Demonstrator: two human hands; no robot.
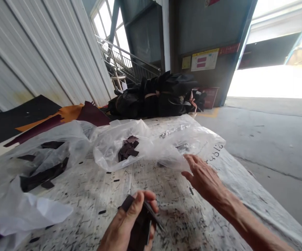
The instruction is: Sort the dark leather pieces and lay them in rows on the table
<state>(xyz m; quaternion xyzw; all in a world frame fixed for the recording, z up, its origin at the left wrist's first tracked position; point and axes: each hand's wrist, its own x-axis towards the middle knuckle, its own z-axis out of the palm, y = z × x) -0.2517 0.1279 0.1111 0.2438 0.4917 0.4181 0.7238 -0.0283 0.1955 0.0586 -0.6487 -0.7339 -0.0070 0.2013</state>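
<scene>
My left hand (123, 225) grips a small stack of dark, flat pieces (139, 232), like leather or fabric cut-offs, with the thumb on top and the fingers curled round the far side. My right hand (204, 176) reaches out over the table to the right, fingers stretched and holding nothing I can see. Its fingertips are at the near edge of a clear plastic bag (166, 150); whether they touch it I cannot tell. Inside the bag's left part lies a heap of dark brown pieces (128, 149).
Small dark scraps litter the white-covered table (177, 216). To the left lie another plastic bag (75, 139) with dark pieces and a crumpled white sheet (28, 209). Maroon sheet material (94, 115) and black bundles (153, 97) are at the back. Concrete floor (268, 139) extends beyond the right edge.
</scene>
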